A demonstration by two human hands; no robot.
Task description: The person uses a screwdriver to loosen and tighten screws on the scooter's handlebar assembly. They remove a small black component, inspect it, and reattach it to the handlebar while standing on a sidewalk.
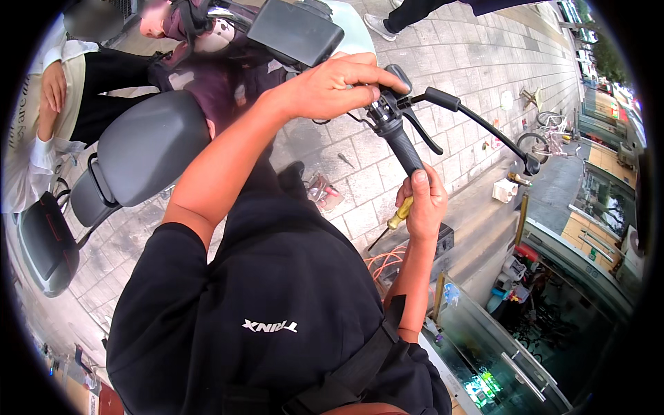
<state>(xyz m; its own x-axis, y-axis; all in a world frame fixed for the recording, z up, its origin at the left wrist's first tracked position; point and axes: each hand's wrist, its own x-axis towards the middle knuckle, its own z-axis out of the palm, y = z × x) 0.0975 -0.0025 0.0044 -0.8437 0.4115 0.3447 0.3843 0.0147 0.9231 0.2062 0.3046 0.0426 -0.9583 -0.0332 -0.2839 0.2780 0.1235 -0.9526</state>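
A scooter's handlebar end with a black ribbed grip (pixel 403 148) points toward me. My left hand (pixel 335 86) lies over the bar's inner part, its fingers curled around the clamp and switch area. A black brake lever (pixel 423 133) angles off beside the grip. With my right hand (pixel 425 200) I hold a screwdriver (pixel 400 214) with a yellow handle, its thin shaft aimed down and left. The thumb of that hand presses on the grip's end. From the clamp, a black rod (pixel 487 126) with a thick sleeve stretches right. What lies under my left fingers is hidden.
At left is a scooter's dark seat (pixel 149 149), with a person in light clothes (pixel 62 97) close by. A black box (pixel 295 33) sits at the scooter's front. Orange cable (pixel 384 261) lies on the paving; a bicycle (pixel 543 142) and glass door (pixel 498 360) are at right.
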